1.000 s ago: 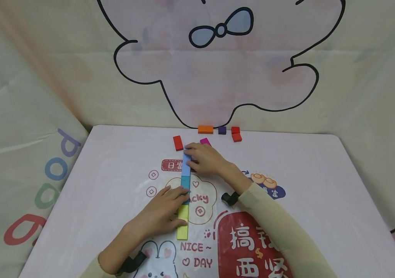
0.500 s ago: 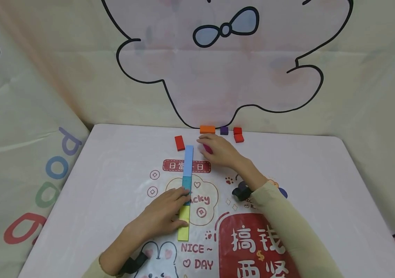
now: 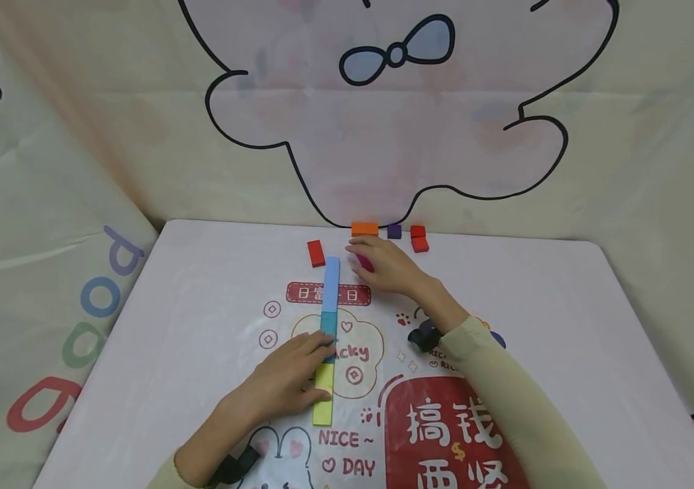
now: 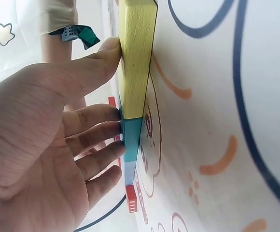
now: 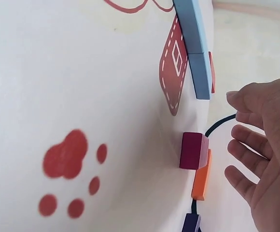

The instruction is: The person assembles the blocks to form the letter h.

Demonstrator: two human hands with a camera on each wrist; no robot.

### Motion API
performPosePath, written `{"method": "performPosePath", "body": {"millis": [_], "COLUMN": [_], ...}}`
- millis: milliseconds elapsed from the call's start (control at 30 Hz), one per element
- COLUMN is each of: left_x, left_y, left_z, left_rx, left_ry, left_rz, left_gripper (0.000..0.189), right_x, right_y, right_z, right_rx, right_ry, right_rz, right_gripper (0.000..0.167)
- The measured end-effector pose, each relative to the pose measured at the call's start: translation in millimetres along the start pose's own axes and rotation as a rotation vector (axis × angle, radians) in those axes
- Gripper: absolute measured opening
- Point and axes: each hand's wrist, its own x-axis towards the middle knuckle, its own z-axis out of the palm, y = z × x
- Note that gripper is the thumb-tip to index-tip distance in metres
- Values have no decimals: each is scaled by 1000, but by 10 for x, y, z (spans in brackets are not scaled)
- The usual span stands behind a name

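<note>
A straight row of blocks runs away from me: yellow (image 3: 322, 413) nearest, then teal (image 3: 329, 320), then light blue (image 3: 331, 285) at the far end. My left hand (image 3: 288, 373) lies along its left side, the thumb on the yellow block (image 4: 137, 58) and the fingertips at the teal block (image 4: 132, 140). My right hand (image 3: 392, 265) hovers over a magenta block (image 3: 364, 262), which it partly covers in the head view. In the right wrist view a gap shows between the loosely bent fingers and the magenta block (image 5: 193, 151).
A red block (image 3: 316, 253) lies left of the row's far end. Along the table's back edge are an orange block (image 3: 364, 229), a purple block (image 3: 394, 231) and two red blocks (image 3: 419, 244). The white tabletop (image 3: 567, 305) carries printed drawings and writing.
My right hand has left the far light blue end of the row and moved right, over the magenta block. The left hand stays put on the row.
</note>
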Motion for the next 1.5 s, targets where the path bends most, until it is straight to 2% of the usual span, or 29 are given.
{"method": "performPosePath", "body": {"millis": [467,800,1000,1167,1500], "left_x": [6,31,6,-26,6], "left_y": [-19,-16,-6,-5,-15], "left_z": [19,-9,-3,21,41], "left_rx": [17,20,-6,-24,-19], "left_ry": [4,2,-5,-16,-3], "left_rz": [8,5,1,-21,-6], "left_gripper": [74,74,74,75,75], "right_x": [259,543,659,709,695], "right_y": [-133,-257,-318,-354,-346], "right_z": [109,103,180,258,259], "right_rx": [55,-38,-58,-70,-75], "right_ry": [23,-40,-105,-120,-147], "right_rz": [-50,-37,-32,-35,-23], "right_gripper": [54,55,60,60,61]}}
